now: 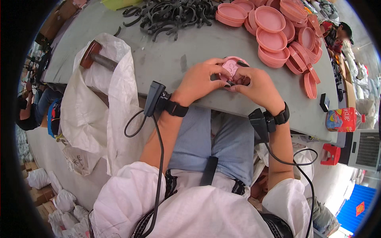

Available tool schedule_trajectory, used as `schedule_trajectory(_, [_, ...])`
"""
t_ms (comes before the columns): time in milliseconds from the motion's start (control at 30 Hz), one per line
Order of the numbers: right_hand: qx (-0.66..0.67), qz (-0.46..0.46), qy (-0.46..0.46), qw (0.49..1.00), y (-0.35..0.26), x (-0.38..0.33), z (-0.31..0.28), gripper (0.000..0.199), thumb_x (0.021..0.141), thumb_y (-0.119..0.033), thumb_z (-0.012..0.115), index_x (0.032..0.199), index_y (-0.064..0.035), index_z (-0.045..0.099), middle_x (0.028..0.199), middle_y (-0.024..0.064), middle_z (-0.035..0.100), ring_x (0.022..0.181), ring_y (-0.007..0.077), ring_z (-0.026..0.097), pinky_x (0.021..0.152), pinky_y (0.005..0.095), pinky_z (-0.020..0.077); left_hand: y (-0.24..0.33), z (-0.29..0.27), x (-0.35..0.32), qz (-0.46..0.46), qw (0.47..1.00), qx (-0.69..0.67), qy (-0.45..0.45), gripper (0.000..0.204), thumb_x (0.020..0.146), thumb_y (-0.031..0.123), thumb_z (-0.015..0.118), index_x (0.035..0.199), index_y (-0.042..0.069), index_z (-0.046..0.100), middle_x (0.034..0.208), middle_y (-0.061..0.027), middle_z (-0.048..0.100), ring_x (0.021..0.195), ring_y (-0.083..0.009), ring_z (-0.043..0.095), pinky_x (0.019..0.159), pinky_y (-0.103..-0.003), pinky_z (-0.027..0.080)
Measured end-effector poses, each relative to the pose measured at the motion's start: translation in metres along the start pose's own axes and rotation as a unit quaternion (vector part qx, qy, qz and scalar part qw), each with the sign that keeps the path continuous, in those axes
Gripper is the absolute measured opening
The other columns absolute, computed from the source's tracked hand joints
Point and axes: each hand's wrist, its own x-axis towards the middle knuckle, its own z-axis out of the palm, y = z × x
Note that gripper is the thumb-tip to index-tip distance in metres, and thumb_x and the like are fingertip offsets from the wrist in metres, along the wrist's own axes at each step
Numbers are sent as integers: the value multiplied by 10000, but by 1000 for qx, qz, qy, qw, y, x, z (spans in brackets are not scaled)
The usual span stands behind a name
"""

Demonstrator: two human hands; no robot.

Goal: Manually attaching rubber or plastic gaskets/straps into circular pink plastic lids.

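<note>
Over the table's near edge, both hands are closed around one pink round plastic piece (230,67) with a raised pattern inside. My left hand (200,79) grips its left side, fingers along the far rim and thumb at the near edge. My right hand (258,83) holds the right side, with fingers bent inward over it. Dark bits show at the piece's far right rim and by the thumbs, probably a black strap; the fingers hide most of it. Beyond my hands lie a heap of black curved plastic straps (170,20) and a pile of pink round shallow cases (270,39).
A hammer (104,61) rests on a white woven sack (89,103) at the table's left. A small black box (324,102) and a red package (341,120) are at the right edge. Other people (337,37) sit at far right and far left. A red stool (330,154) stands right.
</note>
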Motion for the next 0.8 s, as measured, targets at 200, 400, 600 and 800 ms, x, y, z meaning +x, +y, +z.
schedule_trajectory(200, [1,1,9,1000,-3,0,1,227,687,-112,751,839,-15,613,683,91,595,619,212,565,595,332,451,-5,-1,5,24,1000,-2,1,221,692,133,736,912,135,719,1120,-45,608,972,-249,615,824,-337,488])
schedule_trajectory(400, [42,8,-12,999,4,0,1,257,697,-149,767,834,-9,600,686,111,599,626,234,573,591,341,454,-8,1,2,43,998,35,1,280,695,113,726,972,101,684,1225,-100,549,1071,-276,566,899,-354,457])
schedule_trajectory(600, [-64,2,49,997,-2,-2,12,286,705,-235,776,806,-39,594,720,87,626,667,254,596,594,368,433,-8,4,-11,57,994,93,-23,485,701,237,745,1130,65,599,1417,-179,414,1218,-344,478,992,-396,404])
schedule_trajectory(800, [-169,-102,169,966,-2,-5,22,237,687,-256,775,784,-106,619,707,38,620,674,225,562,695,363,319,11,16,-12,17,990,132,43,560,623,344,819,1070,72,621,1372,-210,455,1212,-348,492,970,-403,421])
